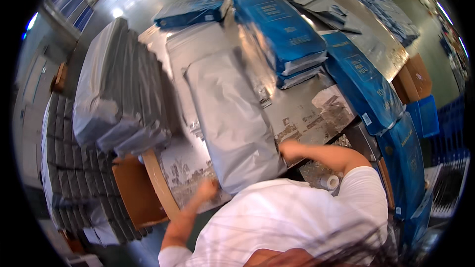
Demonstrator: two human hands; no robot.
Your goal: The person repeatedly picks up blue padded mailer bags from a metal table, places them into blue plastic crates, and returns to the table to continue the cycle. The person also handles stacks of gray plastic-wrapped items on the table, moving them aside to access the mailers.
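A long, full grey plastic mailing bag [232,113] lies lengthwise on the metal-topped table, its near end close to my body. My left hand [208,189] is closed at the bag's near left edge. On the opposite edge, my right hand [291,150] is closed against the bag's side. The fingers of both hands are small and partly blurred. Another flat grey bag [195,39] lies at the far end, partly covered by the full one. The contents of the full bag are hidden.
Filled grey bags [118,89] stand in a row at the left. Blue packs [279,29] are stacked at the far right of the table, with more blue packs [363,79] along its right edge. An open cardboard box [141,193] sits at near left, a tape roll [330,183] at near right.
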